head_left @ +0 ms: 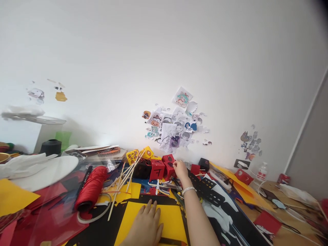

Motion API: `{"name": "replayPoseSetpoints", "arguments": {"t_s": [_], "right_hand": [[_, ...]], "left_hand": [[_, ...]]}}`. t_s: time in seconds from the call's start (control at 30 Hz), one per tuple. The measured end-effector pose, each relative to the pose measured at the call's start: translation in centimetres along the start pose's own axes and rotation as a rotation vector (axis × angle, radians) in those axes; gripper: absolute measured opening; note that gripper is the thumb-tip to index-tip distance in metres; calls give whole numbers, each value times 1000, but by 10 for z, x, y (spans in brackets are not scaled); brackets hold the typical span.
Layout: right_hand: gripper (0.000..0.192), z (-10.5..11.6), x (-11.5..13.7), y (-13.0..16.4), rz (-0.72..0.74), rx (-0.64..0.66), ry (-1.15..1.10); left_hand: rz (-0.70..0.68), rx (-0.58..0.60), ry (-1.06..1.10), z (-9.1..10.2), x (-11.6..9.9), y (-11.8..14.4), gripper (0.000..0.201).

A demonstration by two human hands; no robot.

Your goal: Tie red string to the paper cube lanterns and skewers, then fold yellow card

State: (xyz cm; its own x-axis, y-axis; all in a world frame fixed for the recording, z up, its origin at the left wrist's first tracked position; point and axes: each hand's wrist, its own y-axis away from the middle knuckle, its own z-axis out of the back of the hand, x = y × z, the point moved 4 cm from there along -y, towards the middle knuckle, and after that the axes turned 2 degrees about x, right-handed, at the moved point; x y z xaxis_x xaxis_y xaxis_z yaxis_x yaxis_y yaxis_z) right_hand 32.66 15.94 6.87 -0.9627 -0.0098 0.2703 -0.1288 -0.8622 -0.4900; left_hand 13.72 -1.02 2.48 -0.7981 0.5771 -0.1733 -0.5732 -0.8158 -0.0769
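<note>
My left hand lies flat with fingers spread on a sheet of yellow paper, pressing it on a black surface. My right hand reaches forward to the red paper box at the back of the desk. Its fingertips are drawn together at the box's right side; whatever they hold, if anything, is too small to make out. Beside that box stands another red paper box with black marks. A black box and spotted yellow boxes are to its left.
Thin wooden sticks lean by the boxes. On the left are a spool of red cord, a roll of tape and a white plate. Black punched strips and a plastic bottle are on the right. Stickers cover part of the wall.
</note>
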Motion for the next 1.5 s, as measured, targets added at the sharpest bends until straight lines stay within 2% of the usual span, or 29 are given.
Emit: {"name": "replayPoseSetpoints", "arguments": {"t_s": [0.27,0.4,0.83,1.2,1.5], "right_hand": [[17,-1,-2,0,23,0,-13],[18,-3,-4,-1,25,6,-11],[16,-5,-22,-3,101,92,-140],[18,-1,-16,0,180,159,-140],[14,0,-18,4,188,185,-107]], "left_hand": [[-17,-18,35,1,0,-1,48],[-13,11,-7,2,-2,0,49],[-33,0,-33,-5,0,-2,48],[-34,-29,-53,-9,1,-5,46],[-40,26,-63,-9,2,-4,49]]}}
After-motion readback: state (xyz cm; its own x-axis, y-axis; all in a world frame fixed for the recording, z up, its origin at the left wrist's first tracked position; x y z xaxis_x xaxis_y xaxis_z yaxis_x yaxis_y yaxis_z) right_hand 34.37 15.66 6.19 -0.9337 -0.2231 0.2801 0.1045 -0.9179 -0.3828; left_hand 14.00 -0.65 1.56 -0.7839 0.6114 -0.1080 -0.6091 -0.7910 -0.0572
